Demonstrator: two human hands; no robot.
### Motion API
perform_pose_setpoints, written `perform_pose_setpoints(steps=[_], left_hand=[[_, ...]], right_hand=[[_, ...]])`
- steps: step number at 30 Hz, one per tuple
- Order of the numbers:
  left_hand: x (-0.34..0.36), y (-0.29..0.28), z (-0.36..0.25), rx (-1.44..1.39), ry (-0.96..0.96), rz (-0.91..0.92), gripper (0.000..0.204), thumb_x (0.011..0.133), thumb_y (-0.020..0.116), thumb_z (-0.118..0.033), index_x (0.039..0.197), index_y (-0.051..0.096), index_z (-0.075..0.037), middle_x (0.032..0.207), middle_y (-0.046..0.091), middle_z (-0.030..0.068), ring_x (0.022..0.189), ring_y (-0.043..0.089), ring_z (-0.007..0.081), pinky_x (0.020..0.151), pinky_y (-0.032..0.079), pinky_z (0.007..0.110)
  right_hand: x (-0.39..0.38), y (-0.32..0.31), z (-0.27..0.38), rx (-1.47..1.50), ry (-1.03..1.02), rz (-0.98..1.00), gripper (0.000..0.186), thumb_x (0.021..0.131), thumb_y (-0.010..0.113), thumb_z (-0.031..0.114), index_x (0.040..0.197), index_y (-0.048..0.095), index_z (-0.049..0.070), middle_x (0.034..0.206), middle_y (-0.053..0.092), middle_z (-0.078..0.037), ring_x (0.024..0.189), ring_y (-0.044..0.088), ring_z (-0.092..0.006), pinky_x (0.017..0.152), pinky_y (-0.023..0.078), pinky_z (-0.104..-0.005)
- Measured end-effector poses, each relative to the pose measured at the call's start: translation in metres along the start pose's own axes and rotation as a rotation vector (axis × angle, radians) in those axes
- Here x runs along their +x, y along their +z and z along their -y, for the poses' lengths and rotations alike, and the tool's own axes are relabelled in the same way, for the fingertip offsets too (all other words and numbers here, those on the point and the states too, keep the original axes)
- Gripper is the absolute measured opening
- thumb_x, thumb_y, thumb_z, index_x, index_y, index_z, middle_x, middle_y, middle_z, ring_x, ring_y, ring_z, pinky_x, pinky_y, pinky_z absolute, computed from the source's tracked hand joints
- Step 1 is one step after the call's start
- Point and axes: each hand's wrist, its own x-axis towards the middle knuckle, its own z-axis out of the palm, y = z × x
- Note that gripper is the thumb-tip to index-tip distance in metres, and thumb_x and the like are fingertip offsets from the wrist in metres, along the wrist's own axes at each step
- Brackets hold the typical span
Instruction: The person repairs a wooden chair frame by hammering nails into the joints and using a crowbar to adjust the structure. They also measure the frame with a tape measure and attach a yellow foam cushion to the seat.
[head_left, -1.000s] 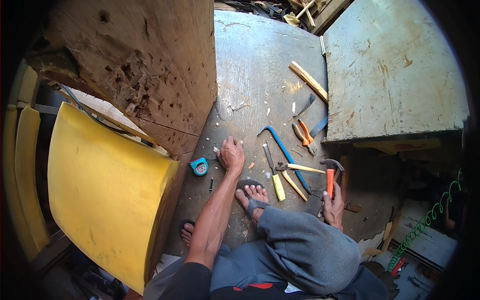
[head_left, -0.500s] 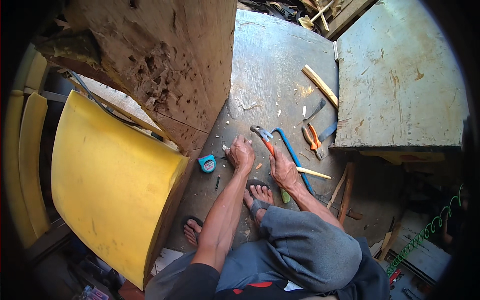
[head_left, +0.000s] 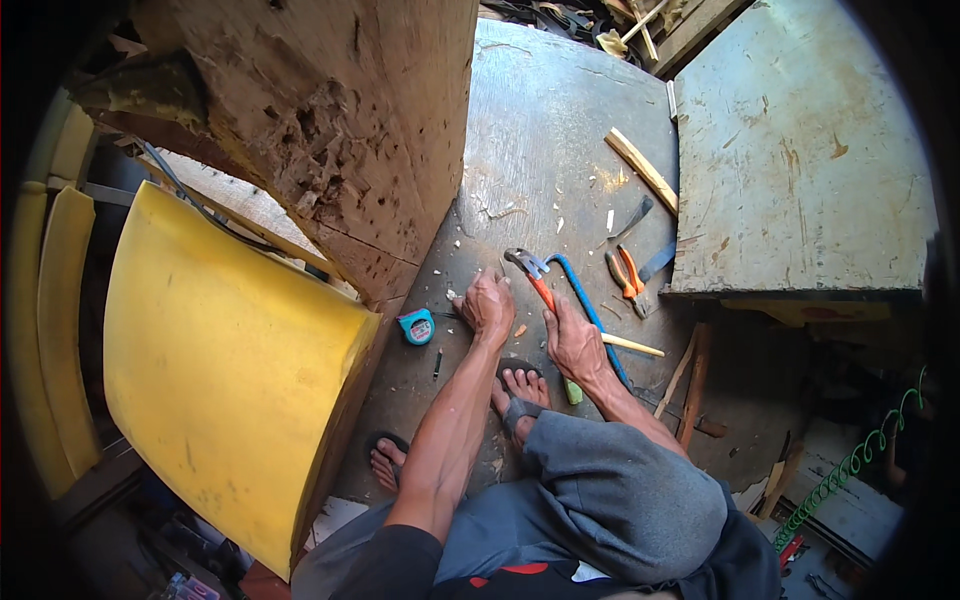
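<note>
My right hand (head_left: 577, 345) is wrapped around the orange handle of a claw hammer (head_left: 539, 287), its metal head up beside my left hand. Closed, my left hand (head_left: 488, 305) rests low over the grey board, fingers pinched together; a thin sliver shows at the fingertips, too small to name. Just right of the hammer lies a blue hooked bar (head_left: 582, 290), partly behind my right hand. A pale stick (head_left: 635, 346) crosses over it. Below that hand a green piece (head_left: 572, 391) shows; I cannot tell what it belongs to. A teal tape measure (head_left: 416, 326) lies left of my left hand.
Orange-handled pliers (head_left: 627, 280) and a wooden strip (head_left: 642, 172) lie to the right, near a pale box-like panel (head_left: 800, 170). On the left stand a worn wooden panel (head_left: 390, 130) and a yellow curved pad (head_left: 220, 350). My sandalled foot (head_left: 522, 390) is close below my hands.
Both hands have shifted very slightly to the right, the hammer along with the right one. The grips look the same.
</note>
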Motion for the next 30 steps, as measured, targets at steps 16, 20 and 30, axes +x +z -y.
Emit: perform_pose_setpoints(steps=[16,20,30], left_hand=[[0.003,0.008,0.006,0.026,-0.029,-0.061,0.016,0.09,0.065,-0.023,0.095,0.067,-0.009,0.096,0.071,0.0128,0.096,0.068,0.0354,0.091,0.039,0.054],[0.001,0.009,0.012,-0.01,0.048,-0.043,0.015,0.092,0.063,-0.023,0.096,0.067,-0.009,0.1,0.069,0.0123,0.099,0.066,0.0339,0.09,0.04,0.054],[-0.007,0.008,0.028,-0.045,0.162,-0.102,0.012,0.093,0.062,-0.02,0.097,0.065,-0.009,0.098,0.066,0.0101,0.096,0.064,0.0328,0.088,0.042,0.049]], right_hand=[[-0.003,0.022,-0.01,0.083,0.068,0.154,0.032,0.099,0.057,0.017,0.126,0.05,0.003,0.089,0.065,-0.029,0.076,0.065,-0.0488,0.062,0.051,-0.0549],[-0.011,0.024,-0.005,0.195,0.126,-0.01,0.033,0.099,0.056,0.018,0.128,0.051,0.001,0.083,0.064,-0.033,0.078,0.065,-0.0505,0.063,0.05,-0.0544],[-0.023,0.009,-0.008,0.213,0.349,0.084,0.033,0.1,0.056,0.022,0.127,0.053,0.004,0.08,0.063,-0.03,0.078,0.065,-0.0497,0.061,0.048,-0.0543]])
